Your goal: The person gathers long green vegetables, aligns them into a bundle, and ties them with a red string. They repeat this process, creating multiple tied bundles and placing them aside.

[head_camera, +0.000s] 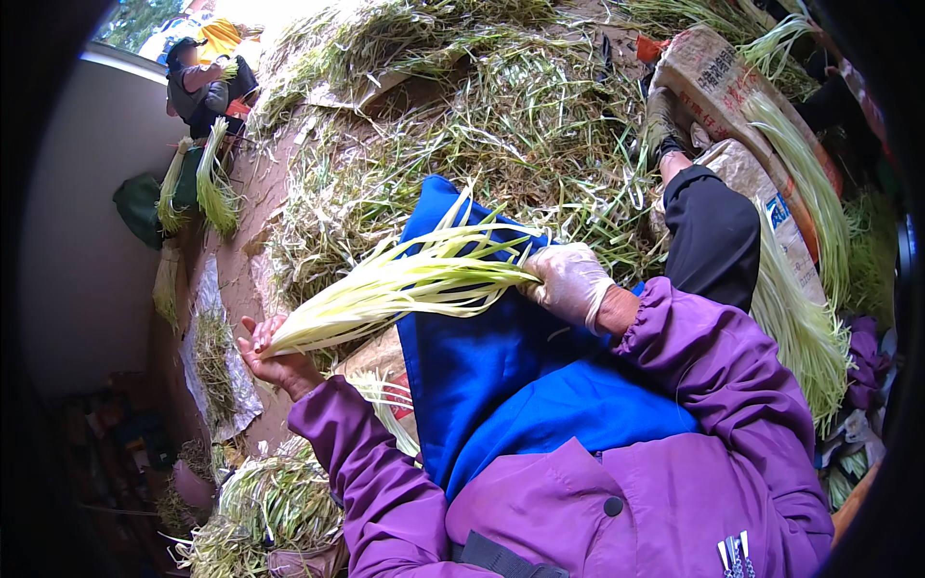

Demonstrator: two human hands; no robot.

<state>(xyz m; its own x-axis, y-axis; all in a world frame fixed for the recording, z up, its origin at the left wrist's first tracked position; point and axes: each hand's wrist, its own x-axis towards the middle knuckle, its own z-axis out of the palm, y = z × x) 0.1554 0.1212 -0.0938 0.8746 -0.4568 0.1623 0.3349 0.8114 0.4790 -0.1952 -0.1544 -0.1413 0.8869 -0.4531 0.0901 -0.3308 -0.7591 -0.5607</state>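
Note:
A bundle of pale yellow-green blanched chives (390, 283) stretches across the blue apron (498, 361) on my lap. At its narrow, whitish end, my bare left hand (278, 357) grips the stalks. My right hand (571, 282), in a thin white glove, is closed around the leaf tips at the other end. Some loose leaves fan out above the bundle, towards the apron's far corner. Behind my fingers, the gripped ends are partly hidden.
A large heap of leaf waste (535, 130) covers the floor ahead. Woven sacks (723, 79) and long chive bundles (795, 318) lie on the right. More trimmings (274, 498) are piled at lower left. Another person (206, 83) sits by the wall, near hanging bundles (215, 180).

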